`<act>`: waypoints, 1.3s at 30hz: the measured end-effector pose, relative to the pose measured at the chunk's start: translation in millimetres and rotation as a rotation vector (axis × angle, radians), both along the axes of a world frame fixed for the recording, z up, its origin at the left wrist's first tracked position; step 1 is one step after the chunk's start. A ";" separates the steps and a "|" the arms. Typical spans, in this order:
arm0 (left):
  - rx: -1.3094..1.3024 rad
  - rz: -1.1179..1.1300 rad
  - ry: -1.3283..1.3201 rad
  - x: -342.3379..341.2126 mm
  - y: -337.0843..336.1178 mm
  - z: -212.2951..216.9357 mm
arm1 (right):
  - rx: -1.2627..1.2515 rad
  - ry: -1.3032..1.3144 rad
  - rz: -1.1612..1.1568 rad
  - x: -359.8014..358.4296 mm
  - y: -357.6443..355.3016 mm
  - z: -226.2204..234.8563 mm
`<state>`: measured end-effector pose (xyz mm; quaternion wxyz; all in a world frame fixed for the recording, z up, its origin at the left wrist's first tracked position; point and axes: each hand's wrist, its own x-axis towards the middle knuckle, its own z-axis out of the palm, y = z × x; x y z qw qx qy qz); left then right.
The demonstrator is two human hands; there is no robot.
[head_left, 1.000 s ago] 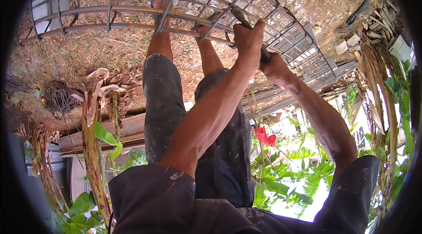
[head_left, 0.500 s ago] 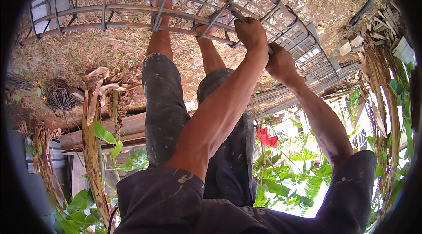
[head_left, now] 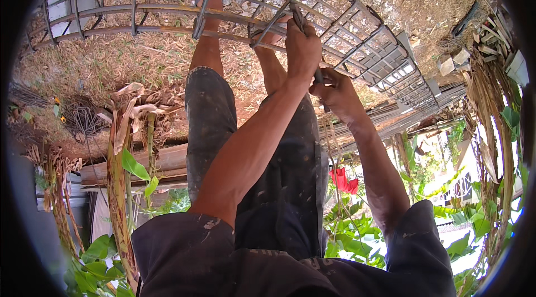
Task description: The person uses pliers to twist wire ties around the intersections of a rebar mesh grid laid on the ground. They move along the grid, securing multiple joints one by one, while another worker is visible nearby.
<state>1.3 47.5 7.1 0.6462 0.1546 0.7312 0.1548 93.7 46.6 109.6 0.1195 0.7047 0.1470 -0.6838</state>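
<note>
A cage of steel rebar (head_left: 167, 8) runs across the top of the view, its bars crossed by ties and stirrups. My left hand (head_left: 303, 48) is closed around a dark, long-handled metal tool (head_left: 297, 16), whose upper end lies against a crossing of the bars. Just below and to the right, my right hand (head_left: 339, 96) has its fingers curled around the dark handle (head_left: 319, 77) that shows below my left hand. My left hand covers the middle, so I cannot tell the tool's exact kind or whether wire is in it.
My legs stand behind the cage on ground strewn with dry leaves. Tangled wire (head_left: 84, 121) lies at the left near a dry plant stem (head_left: 117, 185). Long planks (head_left: 167, 163) stretch across behind me. A red flower (head_left: 343, 180) hangs below my right hand; wood scraps (head_left: 494, 40) lie far right.
Both hands have shifted left and downward in the view, with the tool still held. More of the tool's upper end shows now, and the right hand's grip looks looser.
</note>
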 end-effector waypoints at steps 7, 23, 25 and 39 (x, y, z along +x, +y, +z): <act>-0.134 0.379 -0.419 -17.6 28.5 14.4 | -0.721 0.847 -1.359 41.9 -43.8 -35.2; 0.516 -0.995 0.351 -85.2 47.2 1.6 | -0.288 0.691 -0.699 25.2 -12.4 -23.4; 0.689 -1.013 0.385 -88.3 51.2 -8.5 | -0.199 0.569 -0.503 18.6 -19.0 -25.6; 0.160 -0.264 -0.024 -45.8 65.4 23.3 | 0.332 -0.115 0.123 38.2 -93.2 -30.5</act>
